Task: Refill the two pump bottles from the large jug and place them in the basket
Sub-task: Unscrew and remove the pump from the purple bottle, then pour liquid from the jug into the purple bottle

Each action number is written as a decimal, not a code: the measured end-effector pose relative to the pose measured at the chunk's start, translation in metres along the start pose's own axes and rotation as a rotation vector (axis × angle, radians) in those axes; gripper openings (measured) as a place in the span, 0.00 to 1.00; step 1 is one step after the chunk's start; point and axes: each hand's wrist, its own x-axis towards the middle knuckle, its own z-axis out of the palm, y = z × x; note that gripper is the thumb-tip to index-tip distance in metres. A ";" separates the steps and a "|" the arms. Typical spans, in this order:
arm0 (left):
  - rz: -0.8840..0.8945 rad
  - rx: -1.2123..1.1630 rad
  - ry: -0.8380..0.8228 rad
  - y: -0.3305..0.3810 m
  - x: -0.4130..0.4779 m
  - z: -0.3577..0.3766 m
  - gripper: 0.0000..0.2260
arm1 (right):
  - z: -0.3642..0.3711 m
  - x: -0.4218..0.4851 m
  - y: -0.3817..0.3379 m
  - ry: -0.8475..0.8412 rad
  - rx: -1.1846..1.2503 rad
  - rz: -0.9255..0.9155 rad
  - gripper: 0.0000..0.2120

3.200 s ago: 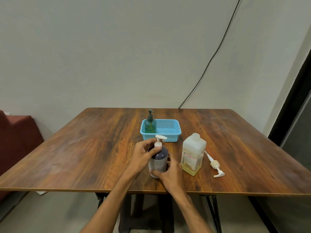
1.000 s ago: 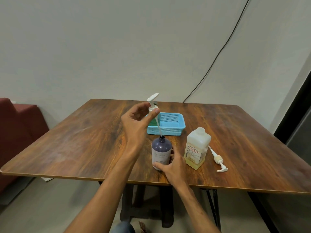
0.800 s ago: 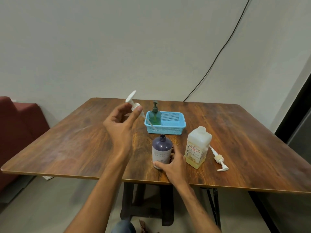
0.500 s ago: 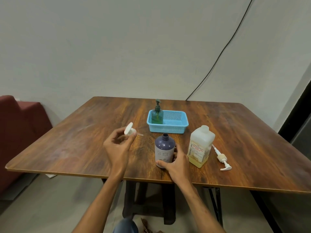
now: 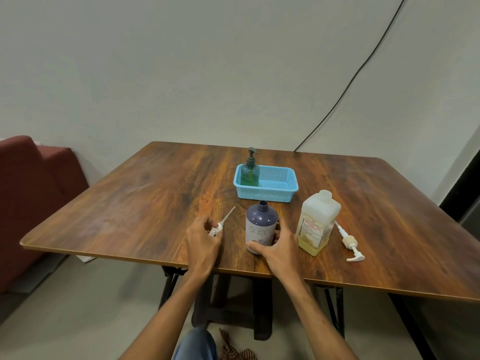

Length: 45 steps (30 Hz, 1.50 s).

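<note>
Purple bottle (image 5: 261, 224) uncapped, upright at the near edge of the desk (image 5: 130, 203); its white pump (image 5: 220, 226) lies just to its left.
Right hand (image 5: 281, 249) wraps the purple bottle low down, thumb across the front. Left hand (image 5: 201, 240) has its fingers curled on the white pump's head, with the dip tube flat on the desk and pointing away. Jug (image 5: 318, 222) stands just right of the purple bottle, with a little yellow liquid at the bottom. Loose pump (image 5: 349, 242) lies right of the jug. Green pump bottle (image 5: 250, 171) stands in the left end of the blue basket (image 5: 267, 189), behind the purple bottle.
</note>
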 end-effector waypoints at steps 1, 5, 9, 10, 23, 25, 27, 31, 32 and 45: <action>0.001 0.009 -0.011 -0.001 0.000 0.001 0.11 | 0.000 0.000 0.000 0.000 -0.001 -0.002 0.45; -0.008 0.034 -0.035 -0.005 0.002 0.002 0.10 | 0.001 -0.002 0.001 0.004 -0.003 -0.010 0.43; -0.020 0.043 -0.041 -0.006 0.001 0.005 0.12 | 0.001 -0.005 0.001 0.010 0.002 -0.023 0.43; -0.016 0.044 -0.047 -0.006 0.000 0.005 0.12 | 0.002 -0.006 0.001 0.011 0.007 -0.027 0.43; 0.091 -0.022 -0.045 0.016 -0.008 -0.003 0.23 | -0.021 -0.024 -0.001 0.069 0.139 -0.058 0.40; 0.142 -0.062 -0.037 0.024 -0.012 -0.001 0.23 | -0.032 -0.030 -0.006 0.134 0.151 -0.105 0.34; 0.176 -0.117 -0.047 0.033 -0.017 0.000 0.24 | -0.044 -0.036 -0.013 0.241 0.150 -0.191 0.26; 0.159 -0.232 -0.123 0.048 -0.025 0.009 0.32 | -0.067 -0.037 -0.017 0.507 0.105 -0.321 0.14; 0.139 -0.246 -0.144 0.050 -0.025 0.013 0.35 | -0.072 -0.034 -0.014 0.562 0.095 -0.320 0.14; -0.009 -0.337 -0.297 0.061 -0.025 0.053 0.45 | -0.096 0.021 0.030 0.247 0.118 -0.010 0.44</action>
